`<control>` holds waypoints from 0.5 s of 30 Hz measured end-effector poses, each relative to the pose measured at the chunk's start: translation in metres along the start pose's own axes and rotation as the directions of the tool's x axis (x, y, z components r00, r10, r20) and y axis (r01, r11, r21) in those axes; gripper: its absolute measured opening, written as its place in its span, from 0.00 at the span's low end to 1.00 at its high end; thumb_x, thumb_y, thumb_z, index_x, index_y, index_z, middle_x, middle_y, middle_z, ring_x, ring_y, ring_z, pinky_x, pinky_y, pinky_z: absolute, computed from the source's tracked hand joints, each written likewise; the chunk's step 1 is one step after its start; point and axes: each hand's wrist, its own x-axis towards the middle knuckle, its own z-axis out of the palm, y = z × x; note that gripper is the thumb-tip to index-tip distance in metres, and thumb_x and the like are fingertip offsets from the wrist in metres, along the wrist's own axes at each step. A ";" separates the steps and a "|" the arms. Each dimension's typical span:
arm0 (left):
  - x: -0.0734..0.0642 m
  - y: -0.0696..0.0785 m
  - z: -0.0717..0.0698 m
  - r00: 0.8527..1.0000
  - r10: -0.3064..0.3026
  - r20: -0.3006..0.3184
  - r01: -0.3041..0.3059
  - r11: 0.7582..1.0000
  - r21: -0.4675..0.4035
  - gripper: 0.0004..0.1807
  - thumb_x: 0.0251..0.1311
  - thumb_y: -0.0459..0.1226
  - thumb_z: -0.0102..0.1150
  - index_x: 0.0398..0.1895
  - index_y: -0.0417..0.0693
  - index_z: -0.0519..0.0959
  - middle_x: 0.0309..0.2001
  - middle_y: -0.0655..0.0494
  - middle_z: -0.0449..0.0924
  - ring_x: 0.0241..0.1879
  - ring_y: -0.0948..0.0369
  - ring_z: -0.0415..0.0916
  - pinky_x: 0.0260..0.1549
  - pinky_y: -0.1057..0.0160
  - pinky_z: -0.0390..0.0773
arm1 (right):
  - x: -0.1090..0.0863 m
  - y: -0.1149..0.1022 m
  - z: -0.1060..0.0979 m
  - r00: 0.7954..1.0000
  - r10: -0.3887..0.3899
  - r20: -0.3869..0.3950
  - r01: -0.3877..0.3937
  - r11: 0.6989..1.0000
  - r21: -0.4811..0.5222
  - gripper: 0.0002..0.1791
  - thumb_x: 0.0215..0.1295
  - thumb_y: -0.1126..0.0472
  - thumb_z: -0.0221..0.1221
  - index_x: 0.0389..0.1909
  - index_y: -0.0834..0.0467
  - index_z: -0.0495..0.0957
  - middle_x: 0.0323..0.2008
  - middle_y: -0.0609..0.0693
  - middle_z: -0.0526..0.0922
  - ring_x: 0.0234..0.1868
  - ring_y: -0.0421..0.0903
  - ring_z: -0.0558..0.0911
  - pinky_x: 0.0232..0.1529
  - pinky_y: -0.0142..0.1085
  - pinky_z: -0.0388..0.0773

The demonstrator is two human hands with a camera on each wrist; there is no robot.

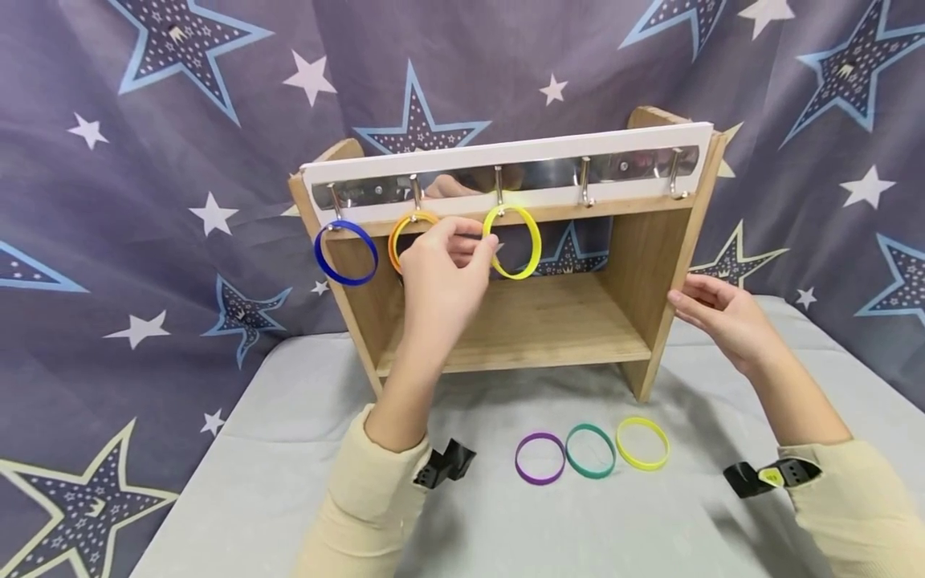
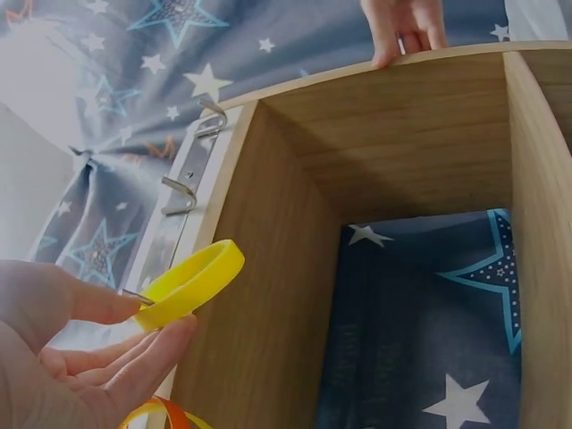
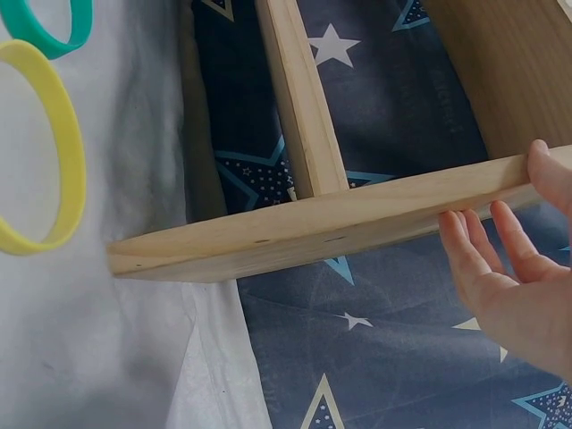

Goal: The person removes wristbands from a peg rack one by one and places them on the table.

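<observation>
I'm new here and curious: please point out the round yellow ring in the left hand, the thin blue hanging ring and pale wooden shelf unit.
Yellow ring (image 2: 198, 293): left wrist view, outer band.
Blue ring (image 1: 350, 281): head view, bottom of band.
Wooden shelf unit (image 1: 538, 321): head view, lower board.

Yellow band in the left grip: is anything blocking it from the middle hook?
Nothing visible stands between them: the yellow band, pinched in the left grip, is right at the tip of the middle hook.

A star-patterned purple-grey curtain hangs behind and beside a pale, cloth-covered table.
</observation>
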 end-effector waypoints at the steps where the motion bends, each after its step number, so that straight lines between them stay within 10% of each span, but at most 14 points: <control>1: 0.000 0.000 0.000 1.000 -0.004 0.004 0.004 1.000 -0.004 0.10 0.59 0.37 0.63 0.39 0.40 0.83 0.33 0.47 0.88 0.32 0.57 0.86 0.36 0.63 0.85 | 0.000 0.000 0.000 1.000 0.000 0.000 0.000 1.000 0.002 0.15 0.65 0.71 0.55 0.46 0.50 0.72 0.37 0.37 0.83 0.40 0.29 0.82 0.42 0.19 0.81; 9: 0.003 0.004 -0.001 0.997 -0.065 0.034 0.071 0.981 -0.181 0.09 0.60 0.34 0.62 0.39 0.36 0.81 0.34 0.42 0.87 0.28 0.55 0.86 0.27 0.69 0.85 | 0.000 0.001 0.000 1.000 -0.010 0.000 0.010 1.000 0.008 0.15 0.65 0.72 0.55 0.46 0.50 0.73 0.37 0.37 0.83 0.40 0.29 0.82 0.42 0.19 0.81; 15: 0.003 0.007 -0.004 0.989 -0.118 0.094 0.145 0.911 -0.385 0.09 0.60 0.31 0.61 0.40 0.32 0.80 0.36 0.36 0.85 0.24 0.65 0.83 0.31 0.65 0.87 | 0.000 0.000 0.001 1.000 -0.013 -0.001 0.013 1.000 0.006 0.15 0.65 0.72 0.55 0.45 0.49 0.74 0.37 0.37 0.83 0.39 0.30 0.82 0.42 0.19 0.81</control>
